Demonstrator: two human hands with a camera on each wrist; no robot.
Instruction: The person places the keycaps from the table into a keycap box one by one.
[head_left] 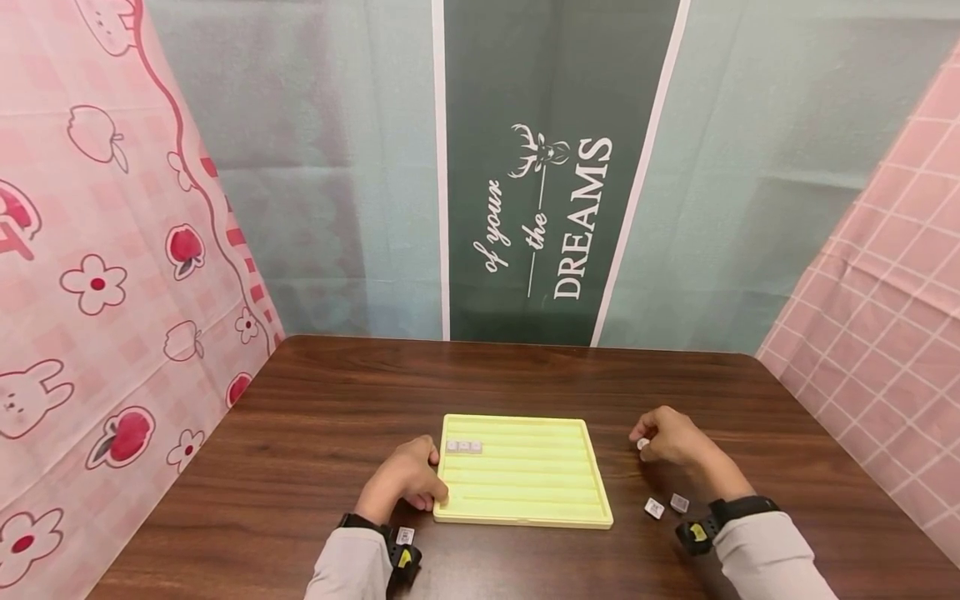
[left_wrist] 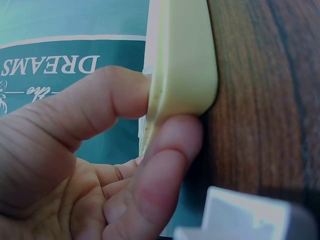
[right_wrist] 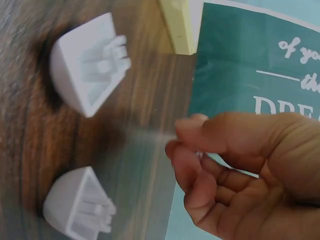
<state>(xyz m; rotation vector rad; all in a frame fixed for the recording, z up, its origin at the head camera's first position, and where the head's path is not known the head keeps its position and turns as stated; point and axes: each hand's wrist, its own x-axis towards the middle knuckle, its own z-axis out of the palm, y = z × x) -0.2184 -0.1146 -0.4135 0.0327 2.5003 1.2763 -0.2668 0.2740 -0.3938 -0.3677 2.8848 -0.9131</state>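
Note:
A pale yellow ridged tray (head_left: pixel 525 502) lies on the table. My left hand (head_left: pixel 411 473) pinches its near left edge, thumb on the rim (left_wrist: pixel 182 55) and a finger against the outer side. Three light keycaps (head_left: pixel 464 447) sit side by side in an upper row of the tray, at its left end. To the right of the tray, my right hand (head_left: pixel 675 435) holds a small white keycap (head_left: pixel 642 444) between thumb and fingertips. The right wrist view shows the pinch (right_wrist: pixel 187 137), where the fingers mostly hide the keycap.
Two loose keycaps lie near the right wrist, one white (head_left: pixel 654 507) and one greyer (head_left: pixel 679 502); their hollow undersides (right_wrist: pixel 100 65) show in the right wrist view. Another keycap (head_left: pixel 405 536) lies beside the left wrist. A curtain (head_left: pixel 360 208) hangs behind the brown table (head_left: pixel 337 375).

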